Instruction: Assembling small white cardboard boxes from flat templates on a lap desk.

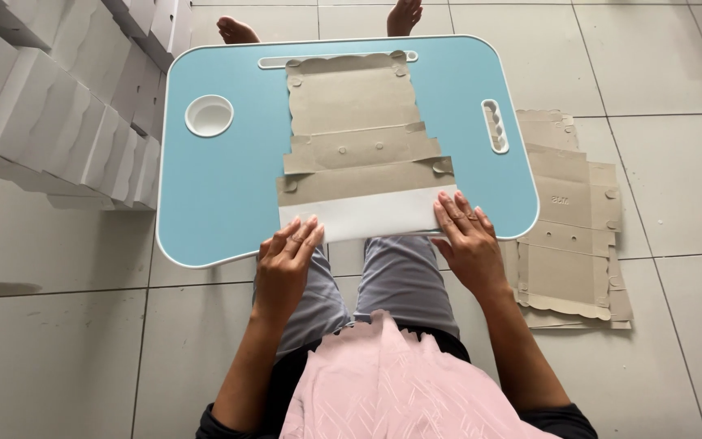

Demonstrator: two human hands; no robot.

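Both hands lie palm down with fingers spread and nearly flat, clasping nothing. The left hand (284, 262) rests its fingertips (306, 228) on the near left corner of a flat, die-cut grey-brown cardboard box blank (355, 130), where the nearest panel has been turned over to show its white face. The right hand (466, 240) presses its fingers (448, 210) on the near right corner of that same white folded strip (371, 215), right at the crease. A ring shows on one finger of the right hand.

The blank lies lengthways down the middle of a small light-blue lap counter with a white rim (205, 195), its scalloped far edge reaching the slot at the counter's far side. A round white cup recess (209, 115) sits in the counter to the left of the blank, and an oval handle slot (495, 126) to the right.

As a judgement: the white flap is held only by fingertip pressure, so it could spring back open if either hand lifts. Uneven pressure could set the crease crooked. The blank's near edge reaches the counter's near rim, so a push could slide it off toward the person's lap.

On the tiled floor (676, 211) to the right lies a stack of similar flat cardboard blanks (570, 236). To the left stand rows of folded white boxes (58, 122). Two bare feet (237, 31) show beyond the counter.
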